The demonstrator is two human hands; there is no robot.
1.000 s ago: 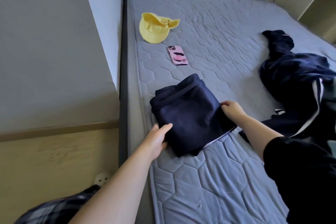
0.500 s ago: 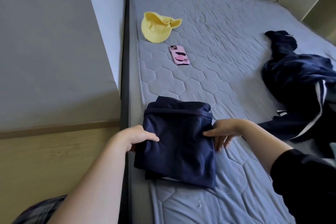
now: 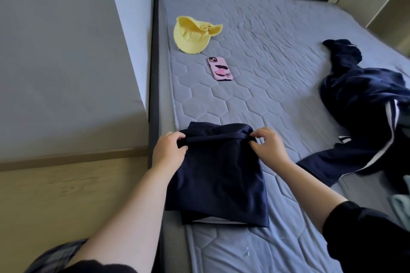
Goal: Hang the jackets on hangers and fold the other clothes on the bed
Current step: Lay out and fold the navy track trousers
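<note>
A folded navy garment (image 3: 218, 179) lies at the left edge of the grey-blue quilted mattress (image 3: 277, 86). My left hand (image 3: 168, 153) grips the left end of its far folded edge, and my right hand (image 3: 267, 146) pinches the right end of the same edge. A sliver of white shows under the near edge of the fold. To the right, a crumpled navy jacket with white stripes (image 3: 368, 104) spreads over the bed, unfolded.
A yellow cap (image 3: 192, 35) and a pink phone (image 3: 220, 68) lie farther up the mattress on its left side. A grey wall and wooden panel (image 3: 66, 195) run along the bed's left. A pale green cloth (image 3: 401, 204) shows at the right edge.
The folded navy garment has been turned square and pulled toward the bed's left edge. Both hands moved from its sides up to its far folded edge and now hold it.
</note>
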